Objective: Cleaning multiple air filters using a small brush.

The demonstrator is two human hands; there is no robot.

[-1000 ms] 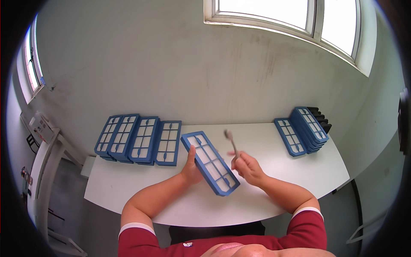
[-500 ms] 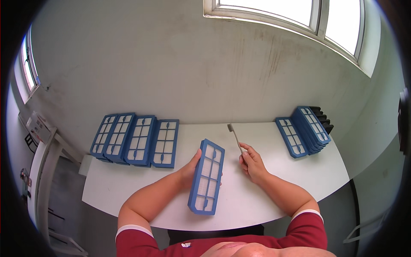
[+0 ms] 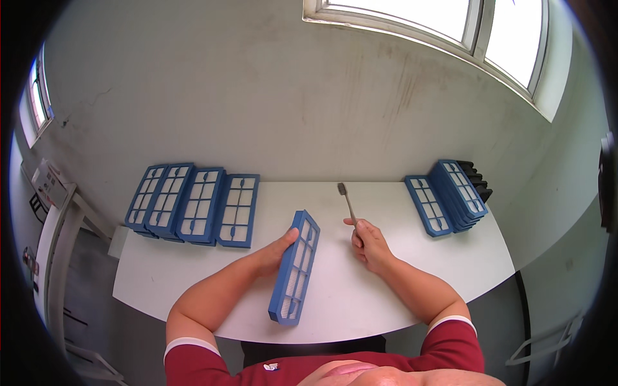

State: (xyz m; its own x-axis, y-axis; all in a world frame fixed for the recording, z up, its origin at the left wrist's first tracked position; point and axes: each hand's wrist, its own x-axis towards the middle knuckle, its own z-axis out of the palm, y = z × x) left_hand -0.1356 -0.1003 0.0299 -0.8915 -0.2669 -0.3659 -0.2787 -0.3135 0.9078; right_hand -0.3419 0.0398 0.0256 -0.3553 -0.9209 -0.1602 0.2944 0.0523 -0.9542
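Note:
A blue-framed air filter [image 3: 300, 262] with white pleats is held above the table by my left hand [image 3: 278, 252]. My left thumb lies on its side edge, and the other fingers are mostly hidden behind it. The filter leans, showing its long blue side wall as well as its gridded face. In my right hand [image 3: 370, 246] is a toothbrush [image 3: 349, 207], gripped by the handle with its dark bristled head pointing up and away from me. Brush and filter are apart.
On the white table [image 3: 347, 321], several blue filters [image 3: 201, 207] lie overlapping at the left. At the right stand a leaning filter [image 3: 428, 206], a stack of filters [image 3: 462, 193] and black ribbed parts [image 3: 475, 180]. The wall [image 3: 257, 96] rises behind the table's far edge.
My left hand has turned the filter, so its face looks narrower and more of its side wall shows. The toothbrush has turned slightly in my right hand. The whole view has shifted a little.

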